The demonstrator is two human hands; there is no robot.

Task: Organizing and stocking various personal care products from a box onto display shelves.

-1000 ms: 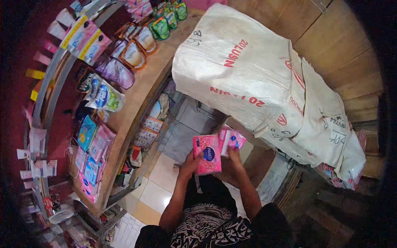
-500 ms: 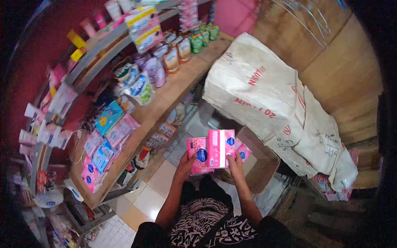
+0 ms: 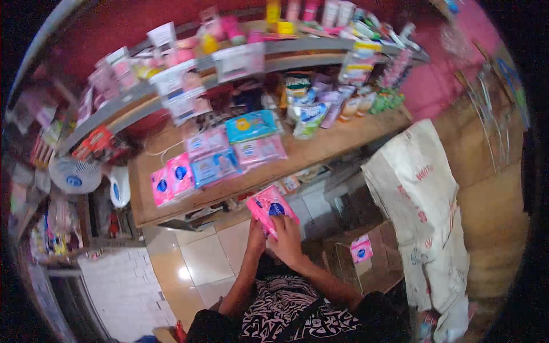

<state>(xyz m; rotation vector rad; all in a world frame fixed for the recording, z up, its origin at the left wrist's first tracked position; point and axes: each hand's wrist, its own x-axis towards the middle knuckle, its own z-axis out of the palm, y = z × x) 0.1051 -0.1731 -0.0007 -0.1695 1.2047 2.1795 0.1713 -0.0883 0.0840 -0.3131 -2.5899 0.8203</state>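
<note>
Packet [image 3: 264,201] held by left hand [image 3: 257,235] and right hand [image 3: 286,239] in front of stocked worktop [image 3: 354,135]

At the far left, a round white fan [image 3: 74,175] is seen, with a white and blue oval object [image 3: 119,187] placed between it and the worktop. Above, a grey-edged shelf [image 3: 127,110] is lined with small boxes and tubes, blurred. On the worktop's left end, bright pink packs [image 3: 172,178] are laid flat, followed by a blue pack [image 3: 216,167], pale pink packs [image 3: 258,150] and a turquoise pack [image 3: 250,127].

Near the middle, the packet, pink with a dark blue oval, is held tilted, clear of the worktop's front edge. Its lower left side is gripped by the left hand; the right hand's fingers are laid over its printed face. Whether a second one is held beneath cannot be told.

Farther right along the worktop, a white and green pouch [image 3: 310,118], purple pouches [image 3: 334,107] and green pouches [image 3: 388,101] are stood in a row. Below, another pink pack [image 3: 361,250] is contained in an open cardboard box [image 3: 388,247]. Next to the box, a large white sack [image 3: 426,200] with red print is set near a wooden wall [image 3: 493,200].
</note>
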